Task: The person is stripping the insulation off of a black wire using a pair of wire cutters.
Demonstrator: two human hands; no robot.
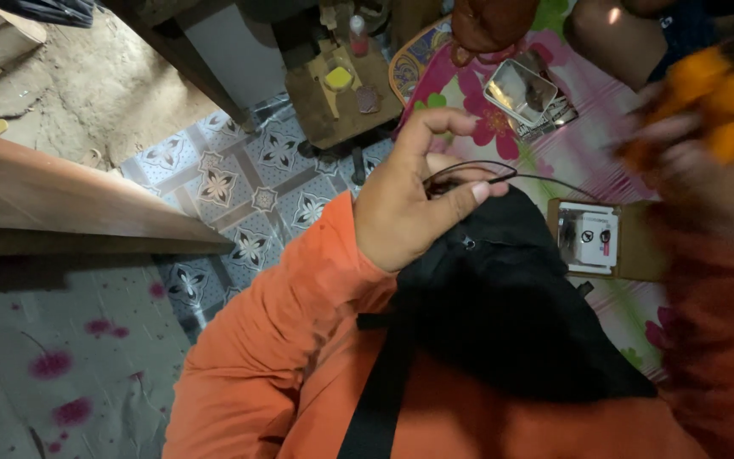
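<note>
A thin black cord (503, 176) is pinched between thumb and fingers of the left hand (409, 208), just above the black fabric pouch (503, 297). The right hand (707, 161), right of the pouch, is blurred; its grip cannot be told.

Floor: patterned tiles (239, 183), beside the wooden plank (61, 200)
Beyond plank: bare earth (95, 85)
Right of tiles: floral mat (571, 153)

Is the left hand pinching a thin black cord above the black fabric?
Yes, the left hand pinches the thin black cord between thumb and fingers, just above the black fabric.
</note>
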